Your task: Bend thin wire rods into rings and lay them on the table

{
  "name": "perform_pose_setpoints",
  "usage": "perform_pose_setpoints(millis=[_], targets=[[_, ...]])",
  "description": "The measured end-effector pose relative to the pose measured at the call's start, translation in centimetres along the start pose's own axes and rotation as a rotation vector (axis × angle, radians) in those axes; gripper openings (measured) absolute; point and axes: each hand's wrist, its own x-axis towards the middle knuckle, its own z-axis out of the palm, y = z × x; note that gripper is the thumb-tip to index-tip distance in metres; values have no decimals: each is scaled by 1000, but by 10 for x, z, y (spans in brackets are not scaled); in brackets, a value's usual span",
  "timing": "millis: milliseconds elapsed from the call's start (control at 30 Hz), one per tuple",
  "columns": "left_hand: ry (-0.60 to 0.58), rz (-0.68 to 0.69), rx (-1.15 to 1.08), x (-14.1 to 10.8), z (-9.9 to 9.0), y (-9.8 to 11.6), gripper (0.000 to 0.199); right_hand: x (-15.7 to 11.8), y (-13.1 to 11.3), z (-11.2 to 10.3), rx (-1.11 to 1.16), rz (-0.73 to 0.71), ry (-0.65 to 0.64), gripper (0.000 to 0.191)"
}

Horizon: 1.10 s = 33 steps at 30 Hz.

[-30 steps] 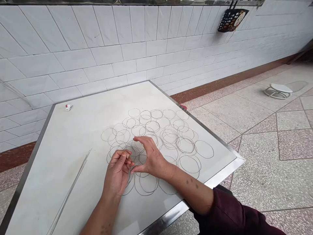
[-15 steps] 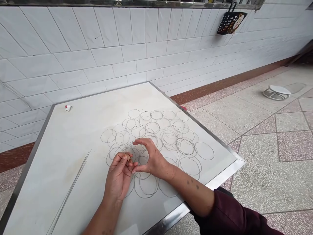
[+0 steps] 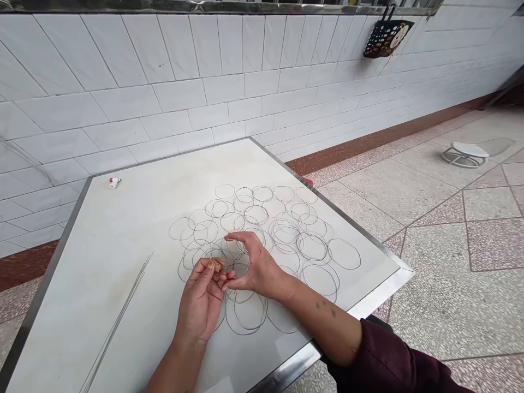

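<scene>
My left hand (image 3: 200,300) is closed in a pinch at the middle of the table, palm turned up. Between its thumb and fingers is a small tan piece (image 3: 217,266), perhaps tape or card; thin wire seems to run by it, but I cannot make out whether it is held. My right hand (image 3: 260,267) curves in a wide C, thumb and forefinger well apart, the thumb tip close against the left fingers. Many thin wire rings (image 3: 344,254) lie overlapping beneath and around both hands. Several straight wires (image 3: 123,312) lie left of my left hand.
The white table (image 3: 123,229) has a metal edge and stands against a tiled wall (image 3: 172,103). Small red-and-white items (image 3: 114,183) lie at its far left corner. A black basket (image 3: 388,38) hangs on the wall. A low stool (image 3: 465,154) stands on the floor at right.
Both hands have shifted very slightly, with the view moving a little. The left fingertips have turned slightly around the tan piece. The right hand keeps its curved shape.
</scene>
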Motion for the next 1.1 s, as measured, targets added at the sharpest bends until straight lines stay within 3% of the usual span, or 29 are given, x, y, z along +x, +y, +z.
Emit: perform_pose_setpoints(millis=[567,1100], targets=[[-28,13,99,-1,1,0,21,2,-4,-4,-19,-14,-46,79],[-2,0,86,-1,4,2,20,2,-3,-6,-15,37,-40,77]])
